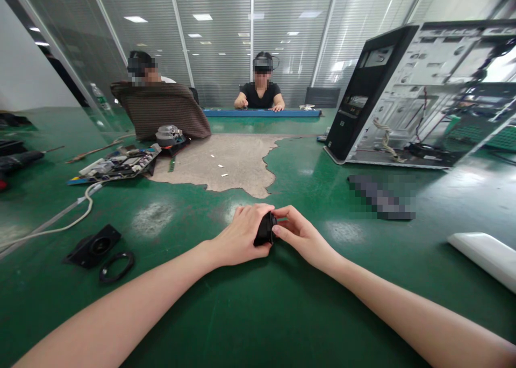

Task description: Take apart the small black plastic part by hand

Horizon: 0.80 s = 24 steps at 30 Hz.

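Note:
Between my hands, just above or on the green tabletop, is a small black boxy part (264, 230); its exact kind is hard to make out. My left hand (244, 231) wraps over it from the left, with the thumb along its lower edge. On its right side, the thumb and fingers of my right hand (296, 229) pinch the part's edge. Off to the left lie a black square plate with a round lens-like opening (99, 244) and a black ring (116, 267), both apart from my hands.
An open computer case (355, 94) stands at the right, with a blurred dark object (381, 199) before it and a white casing (484, 255) nearer. Circuit boards (121, 161) and a white cable (86, 212) lie left. Across the table, a person (262, 94) works; another sits behind a brown panel (161, 107).

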{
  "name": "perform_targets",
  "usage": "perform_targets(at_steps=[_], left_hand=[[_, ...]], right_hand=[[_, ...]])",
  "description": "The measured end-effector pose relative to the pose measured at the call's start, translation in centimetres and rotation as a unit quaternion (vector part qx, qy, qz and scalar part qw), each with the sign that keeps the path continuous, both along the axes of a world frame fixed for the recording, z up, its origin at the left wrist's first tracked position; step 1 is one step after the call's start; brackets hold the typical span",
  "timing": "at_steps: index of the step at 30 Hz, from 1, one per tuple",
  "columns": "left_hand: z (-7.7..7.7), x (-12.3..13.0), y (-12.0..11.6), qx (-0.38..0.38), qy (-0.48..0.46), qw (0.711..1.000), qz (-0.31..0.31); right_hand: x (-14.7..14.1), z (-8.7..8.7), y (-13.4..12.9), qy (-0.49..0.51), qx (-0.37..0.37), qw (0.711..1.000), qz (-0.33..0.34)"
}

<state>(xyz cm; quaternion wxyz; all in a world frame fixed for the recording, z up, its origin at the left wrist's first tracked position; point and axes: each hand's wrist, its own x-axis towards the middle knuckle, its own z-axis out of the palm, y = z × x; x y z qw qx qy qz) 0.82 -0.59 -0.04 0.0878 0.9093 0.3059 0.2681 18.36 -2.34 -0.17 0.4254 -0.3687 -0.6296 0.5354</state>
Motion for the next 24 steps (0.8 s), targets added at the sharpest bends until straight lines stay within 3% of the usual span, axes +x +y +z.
perform_targets(at_steps=[4, 14, 20, 24], left_hand=[[-0.18, -0.08, 0.0, 0.001, 0.003, 1.0, 0.007], [0.05, -0.15, -0.08, -0.005, -0.002, 1.0, -0.006], [-0.2, -0.2, -0.02, -0.001, 0.004, 1.0, 0.0], [-0.23, -0.22, 0.01, 0.003, 0.005, 1.0, -0.002]], right_hand=[[0.18, -0.04, -0.05, 0.018, -0.006, 1.0, 0.018], [0.12, -0.19, 0.18, -0.013, 0.013, 1.0, -0.021], [0.29, 0.15, -0.13, 0.007, -0.019, 0.999, 0.03], [0.29, 0.08, -0.13, 0.019, -0.022, 0.999, 0.028]])
